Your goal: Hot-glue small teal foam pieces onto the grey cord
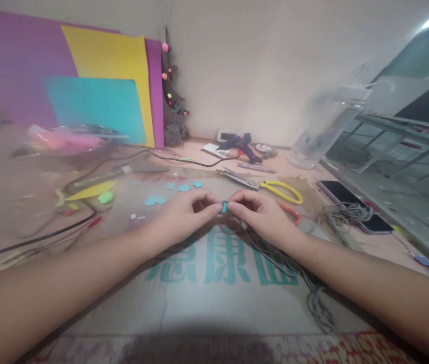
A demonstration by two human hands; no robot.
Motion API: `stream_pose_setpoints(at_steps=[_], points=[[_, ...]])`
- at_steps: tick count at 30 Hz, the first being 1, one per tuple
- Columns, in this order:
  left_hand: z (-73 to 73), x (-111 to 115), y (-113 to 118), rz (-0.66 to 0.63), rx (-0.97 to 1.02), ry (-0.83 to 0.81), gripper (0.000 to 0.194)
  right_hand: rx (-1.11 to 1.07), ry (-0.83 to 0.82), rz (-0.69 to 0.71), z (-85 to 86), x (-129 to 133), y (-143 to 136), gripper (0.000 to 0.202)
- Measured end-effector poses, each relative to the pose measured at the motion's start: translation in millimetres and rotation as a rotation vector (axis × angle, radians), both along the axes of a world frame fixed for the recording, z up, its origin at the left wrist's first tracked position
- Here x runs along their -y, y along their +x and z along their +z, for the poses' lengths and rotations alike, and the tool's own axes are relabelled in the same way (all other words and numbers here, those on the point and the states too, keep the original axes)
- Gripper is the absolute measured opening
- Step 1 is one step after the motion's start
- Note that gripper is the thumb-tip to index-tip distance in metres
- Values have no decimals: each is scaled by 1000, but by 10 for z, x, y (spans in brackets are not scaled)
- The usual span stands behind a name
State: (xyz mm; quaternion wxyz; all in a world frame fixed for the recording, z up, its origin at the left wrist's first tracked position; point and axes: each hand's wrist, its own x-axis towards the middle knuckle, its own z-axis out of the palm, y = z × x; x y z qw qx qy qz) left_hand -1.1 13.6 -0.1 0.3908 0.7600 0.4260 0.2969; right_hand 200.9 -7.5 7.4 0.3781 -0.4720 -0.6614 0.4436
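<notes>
Between both sets of fingertips is a small teal foam piece (224, 207), with grey cord (267, 247) looping below and trailing to the right. My left hand (193, 212) pinches the piece from one side, thumb against forefinger. From the other side my right hand (257, 211) pinches it the same way. The fingers hide part of the piece, so its full shape is unclear. Teal foam flowers (184, 187) lie on the cardboard sheet (184, 308) left of my hands. Just beyond my right hand rest scissors (250, 183) with yellow and orange handles.
At the back stand a glue gun (245, 147) and a white device (227, 135). A phone (335, 194) under tangled grey cord (345, 215) lies right, near a clear plastic jug (316, 131). Purple, yellow and teal foam sheets (96, 108) lean at left. A black cable (85, 215) crosses the left side.
</notes>
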Motion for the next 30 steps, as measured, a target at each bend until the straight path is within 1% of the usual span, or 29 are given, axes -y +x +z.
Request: stream_pose_setpoints(at_steps=[3, 6, 8, 12, 16, 23, 28, 30], points=[[10, 7, 1, 6, -24, 15, 30, 27, 5, 2, -2, 1, 13, 30], [6, 7, 2, 18, -3, 11, 30, 45, 68, -15, 0, -9, 26, 33], [-1, 4, 5, 25, 4, 8, 31, 39, 85, -13, -2, -18, 26, 31], [-5, -1, 14, 47, 11, 28, 29, 27, 25, 18, -8, -24, 0, 24], [7, 0, 14, 36, 48, 32, 28, 45, 21, 24, -9, -19, -25, 21], [19, 21, 14, 32, 51, -8, 29, 50, 23, 35, -17, -19, -18, 19], [28, 15, 24, 25, 46, 18, 26, 43, -7, 17, -35, -14, -11, 22], [36, 18, 28, 27, 40, 16, 26, 55, 10, 15, -42, -22, -8, 23]])
